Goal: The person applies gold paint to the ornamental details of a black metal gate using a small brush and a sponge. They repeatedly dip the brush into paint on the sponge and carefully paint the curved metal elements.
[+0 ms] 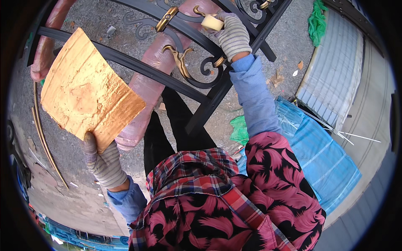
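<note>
- Left hand: gloved; thumb on top, pinching the near edge of a gold-smeared sheet; fingers underneath partly hidden;
- Gold-smeared sheet: directly ahead of the left hand; longer side slanting from far left to near right; left of and well apart from the right hand;
- Right hand: gloved; curled closed around a pale yellow block; nearer hand to the gold scroll tip, just left of the block; contact cannot be told;
- Black metal frame: beneath the right hand; gaps between bars to its left; one bar passing behind the sheet;
- Grey ground: left of the left hand, beyond the sheet's edge.
</note>
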Demonstrator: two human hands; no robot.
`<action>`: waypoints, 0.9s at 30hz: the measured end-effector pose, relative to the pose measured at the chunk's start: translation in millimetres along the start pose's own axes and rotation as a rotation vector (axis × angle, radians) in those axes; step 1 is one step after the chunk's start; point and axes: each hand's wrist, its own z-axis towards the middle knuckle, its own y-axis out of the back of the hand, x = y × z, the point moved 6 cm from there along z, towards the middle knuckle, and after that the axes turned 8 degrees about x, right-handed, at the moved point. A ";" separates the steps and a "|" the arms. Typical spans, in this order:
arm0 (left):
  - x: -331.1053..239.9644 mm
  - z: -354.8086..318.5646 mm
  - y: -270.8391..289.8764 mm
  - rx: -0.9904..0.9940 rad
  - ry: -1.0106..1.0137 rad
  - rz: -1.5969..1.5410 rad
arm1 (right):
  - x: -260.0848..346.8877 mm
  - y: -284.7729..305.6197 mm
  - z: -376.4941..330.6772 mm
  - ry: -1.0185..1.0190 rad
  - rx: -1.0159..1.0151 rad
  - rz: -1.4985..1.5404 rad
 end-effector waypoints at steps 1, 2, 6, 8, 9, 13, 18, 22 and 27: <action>0.7 0.5 -0.1 0.002 0.000 0.008 | 6.0 -3.8 -1.1 -0.030 0.069 -0.038; 0.0 0.4 1.4 -0.001 -0.006 0.011 | 6.9 -7.5 1.2 -0.038 0.033 -0.115; -0.7 1.0 5.4 0.007 -0.001 -0.009 | -32.8 14.9 7.1 -0.300 0.144 0.082; 0.6 2.2 7.8 0.005 0.014 -0.026 | -58.5 25.7 -8.5 -0.412 -0.146 0.382; 0.4 1.5 10.5 -0.008 0.013 -0.025 | -63.4 28.7 -10.5 -0.429 -0.143 0.275; -0.1 1.7 16.6 -0.029 0.017 0.007 | -65.1 18.0 -11.0 -0.395 -0.116 0.184; 0.7 1.7 11.7 -0.024 0.006 0.018 | -59.5 -15.6 9.9 -0.376 0.008 0.071; -1.7 -0.7 6.7 -0.038 0.009 -0.005 | -57.2 -15.3 10.0 -0.345 0.100 -0.050; -1.2 2.3 14.9 -0.017 0.022 -0.041 | -46.3 0.0 17.9 -0.311 0.066 -0.071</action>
